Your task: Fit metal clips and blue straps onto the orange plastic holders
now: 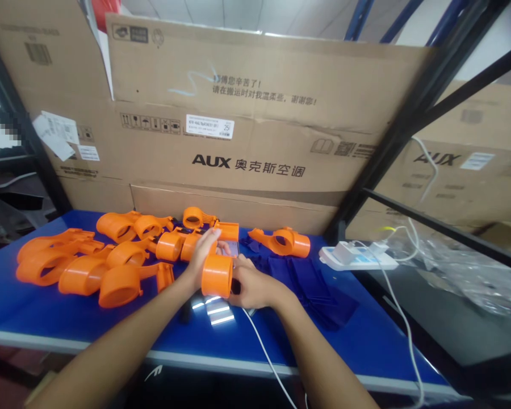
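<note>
Both my hands meet over the middle of a blue table (34, 312). My left hand (203, 250) is wrapped round the back of an orange plastic cylinder part (217, 275), its fingers curled over the top. From the right, my right hand (249, 284) grips the same part with closed fingers. A small pale piece shows between the hands; I cannot make out what it is. Several more orange plastic parts (89, 261) lie heaped to the left.
One orange part (285, 241) lies just right of my hands beside a pile of dark blue pieces (315, 284). A white power strip (357, 257) with plugs and a trailing white cable sits at the table's right end. Cardboard boxes (247, 142) stand behind; black shelf struts at right.
</note>
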Motion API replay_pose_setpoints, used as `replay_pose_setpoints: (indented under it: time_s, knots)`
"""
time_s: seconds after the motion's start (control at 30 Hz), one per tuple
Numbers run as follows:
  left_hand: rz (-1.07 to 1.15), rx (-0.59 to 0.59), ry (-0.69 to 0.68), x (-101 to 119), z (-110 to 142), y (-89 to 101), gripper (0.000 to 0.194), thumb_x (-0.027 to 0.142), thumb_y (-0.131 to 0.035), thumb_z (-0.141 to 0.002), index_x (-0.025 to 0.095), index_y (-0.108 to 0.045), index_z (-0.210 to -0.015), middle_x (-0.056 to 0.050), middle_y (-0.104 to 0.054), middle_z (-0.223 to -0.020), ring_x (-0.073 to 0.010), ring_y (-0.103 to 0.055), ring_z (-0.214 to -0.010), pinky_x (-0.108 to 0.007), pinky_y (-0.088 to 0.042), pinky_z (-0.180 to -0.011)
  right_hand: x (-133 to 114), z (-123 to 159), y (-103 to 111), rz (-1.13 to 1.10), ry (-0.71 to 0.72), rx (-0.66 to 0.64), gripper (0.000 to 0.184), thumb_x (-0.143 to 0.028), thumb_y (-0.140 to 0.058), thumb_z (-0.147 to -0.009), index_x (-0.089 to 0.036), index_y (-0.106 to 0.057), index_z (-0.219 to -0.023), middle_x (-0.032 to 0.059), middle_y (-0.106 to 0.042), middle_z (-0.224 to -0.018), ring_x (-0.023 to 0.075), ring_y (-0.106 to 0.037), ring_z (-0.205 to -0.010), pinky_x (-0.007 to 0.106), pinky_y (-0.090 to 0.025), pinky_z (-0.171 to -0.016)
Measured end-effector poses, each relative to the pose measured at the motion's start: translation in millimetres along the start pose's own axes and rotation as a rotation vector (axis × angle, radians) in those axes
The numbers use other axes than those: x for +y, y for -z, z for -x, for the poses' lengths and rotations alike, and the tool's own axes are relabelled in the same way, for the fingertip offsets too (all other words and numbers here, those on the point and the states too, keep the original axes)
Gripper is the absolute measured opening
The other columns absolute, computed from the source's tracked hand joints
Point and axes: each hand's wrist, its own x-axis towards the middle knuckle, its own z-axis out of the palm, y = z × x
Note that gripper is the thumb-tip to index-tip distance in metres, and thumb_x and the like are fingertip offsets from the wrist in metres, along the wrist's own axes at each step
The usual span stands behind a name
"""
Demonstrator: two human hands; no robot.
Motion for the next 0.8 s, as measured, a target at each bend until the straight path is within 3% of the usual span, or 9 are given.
replay_pose_setpoints:
  time_s: [0.27,0.37,0.47,0.57,0.67,0.8]
  knots:
    - [-0.024,0.021,-0.063,1,4,-2.8,0.055,0.064,-0.082,-0.073,0.02,-0.05,-0.077,0.004,-0.06,-0.053,-0.0071,-0.046,-0.039,-0.02,-0.032,-0.043,0,-4,4,-0.027,0.041,0.073,0.002,-0.021,-0.073,-0.085,-0.022,-0.075,-0.085,0.0054,-0.071,-0.098,0.0252,-0.06,-0.096,0.04,-0.045,-0.095]
    - [-0.036,0.044,-0.074,6,7,-4.3,0.055,0.066,-0.081,-0.073,0.02,-0.05,-0.077,0.002,-0.063,-0.056,-0.0086,-0.049,-0.04,-0.021,-0.035,-0.044,5,-2,11,-0.07,-0.005,0.144,0.01,-0.018,-0.066,-0.087,-0.022,-0.069,-0.078,0.0035,-0.07,-0.089,0.023,-0.061,-0.091,0.036,-0.047,-0.087]
    - [-0.055,0.072,-0.101,9,10,-6.0,0.056,0.067,-0.081,-0.073,0.02,-0.051,-0.077,0.002,-0.062,-0.055,-0.0098,-0.05,-0.039,-0.021,-0.036,-0.042,11,0,16,-0.19,-0.13,0.316,0.013,-0.02,-0.058,-0.092,-0.022,-0.062,-0.08,0.0009,-0.068,-0.079,0.0195,-0.062,-0.078,0.031,-0.047,-0.075]
    - [-0.088,0.074,-0.132,8,10,-5.9,0.055,0.067,-0.08,-0.074,0.019,-0.053,-0.075,0.002,-0.06,-0.053,-0.0096,-0.049,-0.04,-0.02,-0.036,-0.042,17,-1,18,-0.383,-0.221,0.518,0.02,-0.034,-0.053,-0.101,-0.022,-0.058,-0.085,-0.0011,-0.066,-0.07,0.0169,-0.06,-0.064,0.029,-0.046,-0.066]
    - [-0.138,0.083,-0.174,1,8,-2.7,0.054,0.067,-0.078,-0.077,0.019,-0.054,-0.074,0.002,-0.059,-0.053,-0.0085,-0.047,-0.042,-0.019,-0.037,-0.044,22,-4,20,-0.531,-0.228,0.707,0.027,-0.047,-0.056,-0.101,-0.022,-0.06,-0.09,-0.0016,-0.063,-0.066,0.0158,-0.057,-0.06,0.028,-0.044,-0.061]
    - [-0.168,0.08,-0.2,-8,5,1.8,0.052,0.066,-0.078,-0.078,0.018,-0.058,-0.078,0.002,-0.061,-0.058,-0.009,-0.05,-0.048,-0.019,-0.041,-0.048,26,-8,23,-0.655,-0.204,0.88,0.031,-0.05,-0.065,-0.095,-0.021,-0.066,-0.105,0.0009,-0.068,-0.074,0.0149,-0.056,-0.061,0.027,-0.044,-0.059]
